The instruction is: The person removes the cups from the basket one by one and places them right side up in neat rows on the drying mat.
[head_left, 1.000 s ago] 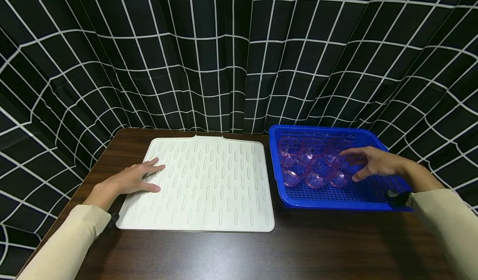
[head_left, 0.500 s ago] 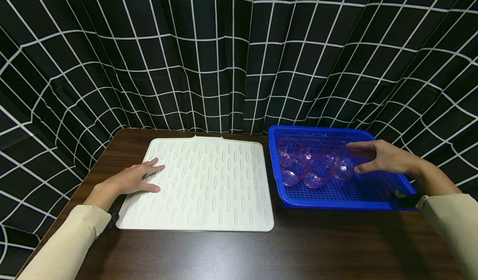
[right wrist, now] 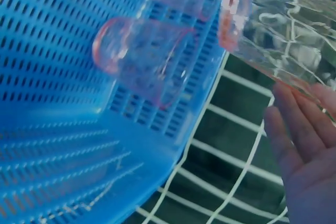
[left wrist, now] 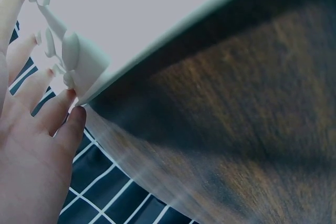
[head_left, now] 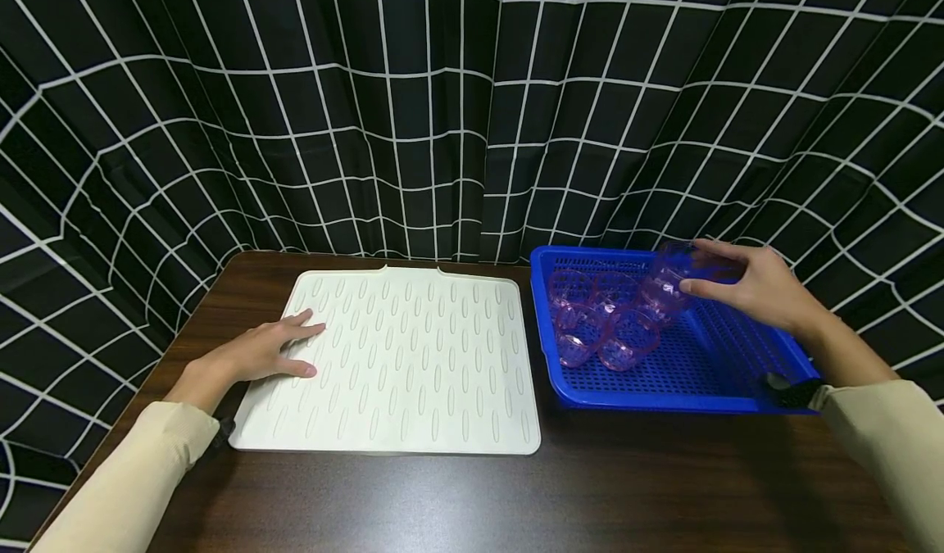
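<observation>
My right hand (head_left: 763,287) holds a clear pink plastic cup (head_left: 667,278) tilted above the back of the blue basket (head_left: 701,377). In the right wrist view the raised cup (right wrist: 286,30) lies against the fingers (right wrist: 299,119), outside the basket's wall. Several similar pink cups (head_left: 623,344) stand grouped in the basket's left half. My left hand (head_left: 258,352) rests on the left edge of a white board (head_left: 413,373) with rows of raised oval ridges, its fingers spread. From the left wrist, the fingers (left wrist: 55,108) touch the board's edge and ridges.
A dark brown wooden table (head_left: 590,487) carries the board and, to its right, the basket. Behind hangs a black curtain (head_left: 413,111) with a white grid, close to the table's back edge.
My right hand has gripped a cup from the group's right side and raised it up and back. At first that hand hovered spread over the cups. My left hand has stayed still.
</observation>
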Motion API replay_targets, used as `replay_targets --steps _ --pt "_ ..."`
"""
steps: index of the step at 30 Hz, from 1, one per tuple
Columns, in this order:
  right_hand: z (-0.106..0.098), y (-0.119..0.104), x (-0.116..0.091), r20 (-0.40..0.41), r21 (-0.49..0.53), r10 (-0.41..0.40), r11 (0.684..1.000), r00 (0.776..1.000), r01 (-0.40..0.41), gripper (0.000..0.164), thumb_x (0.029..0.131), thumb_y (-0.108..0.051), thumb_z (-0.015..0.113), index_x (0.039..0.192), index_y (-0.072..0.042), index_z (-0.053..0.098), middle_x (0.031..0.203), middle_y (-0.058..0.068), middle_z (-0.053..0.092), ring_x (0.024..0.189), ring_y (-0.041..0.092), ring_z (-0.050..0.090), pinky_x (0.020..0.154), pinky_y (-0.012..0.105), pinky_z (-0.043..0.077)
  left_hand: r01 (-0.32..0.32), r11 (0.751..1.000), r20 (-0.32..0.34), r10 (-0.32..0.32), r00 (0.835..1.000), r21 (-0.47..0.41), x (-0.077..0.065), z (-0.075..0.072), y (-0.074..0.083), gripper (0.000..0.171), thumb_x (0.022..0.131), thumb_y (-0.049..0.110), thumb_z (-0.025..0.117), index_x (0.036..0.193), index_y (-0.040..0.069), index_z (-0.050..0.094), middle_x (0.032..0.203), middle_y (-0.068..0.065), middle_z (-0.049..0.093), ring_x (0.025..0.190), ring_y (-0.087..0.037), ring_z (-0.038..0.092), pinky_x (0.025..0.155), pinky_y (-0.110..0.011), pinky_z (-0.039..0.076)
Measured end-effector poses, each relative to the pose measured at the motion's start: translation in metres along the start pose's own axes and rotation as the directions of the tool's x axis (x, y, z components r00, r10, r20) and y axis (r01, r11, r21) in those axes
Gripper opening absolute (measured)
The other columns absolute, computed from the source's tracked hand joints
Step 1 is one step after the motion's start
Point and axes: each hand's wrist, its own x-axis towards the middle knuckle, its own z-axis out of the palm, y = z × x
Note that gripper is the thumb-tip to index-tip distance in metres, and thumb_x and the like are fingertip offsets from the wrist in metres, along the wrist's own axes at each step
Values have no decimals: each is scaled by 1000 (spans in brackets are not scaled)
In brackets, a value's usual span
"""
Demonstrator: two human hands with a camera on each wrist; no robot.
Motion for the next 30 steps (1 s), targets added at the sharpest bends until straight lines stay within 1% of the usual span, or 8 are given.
replay_targets --steps 8,14,19,20,23,25,27,30 --pt "10 -33 4 -77 30 -46 998 996 49 74 89 -30 76 149 -3 43 135 27 56 116 46 57 79 5 35 -15 1000 1 15 1000 2 2 -1 -1 83 80 49 78 146 7 50 158 -28 27 141 -55 24 105 -71 28" --pt "22 -59 7 -131 63 -100 992 986 109 70 87 -27 79 146 -5 49 129 22 62 111 40 61 77 3 38 -11 1000 -2 11 1000 -1 2 -1 -2 81 81 47 78 145 7 51 158 -27 27 142 -54 24 106 -71 28" --pt "32 -81 10 -143 110 -145 981 979 161 69 86 -23 80 146 -6 50 127 19 64 110 38 63 79 4 43 -7 1000 1 7 1000 -1 2 0 -2 81 81 48 77 145 6 51 157 -28 27 142 -55 23 106 -71 27" --pt "35 -85 10 -140 118 -150 979 979 167 69 86 -23 80 146 -7 50 128 18 64 111 37 63 80 7 45 -9 1000 1 9 1000 1 2 0 -2 82 81 49 77 145 7 51 157 -28 27 142 -55 23 106 -71 27" --pt "43 -97 11 -133 131 -162 975 978 179 68 86 -23 80 146 -9 50 129 17 63 113 36 62 88 24 53 -11 1000 0 11 1000 1 2 0 -2 82 80 50 77 145 7 51 158 -28 27 142 -54 24 106 -71 27" --pt "49 -104 12 -128 135 -170 973 977 187 68 86 -24 80 146 -8 51 130 17 63 114 34 62 92 38 54 -12 1000 -1 12 1000 -3 1 0 -2 82 81 50 77 145 7 51 158 -28 27 142 -54 23 106 -71 27" --pt "55 -109 12 -120 136 -188 969 975 204 69 86 -24 80 145 -6 50 130 17 63 115 33 62 92 48 52 -12 1000 1 12 1000 -8 1 0 -2 81 81 49 77 146 7 51 158 -27 27 142 -54 23 106 -71 26" --pt "64 -117 12 -108 142 -214 963 971 228 70 86 -26 80 145 -4 50 129 17 64 116 33 62 92 48 52 -15 1000 3 15 1000 -11 0 0 -3 81 82 49 76 146 7 50 158 -27 26 143 -53 22 106 -72 26"
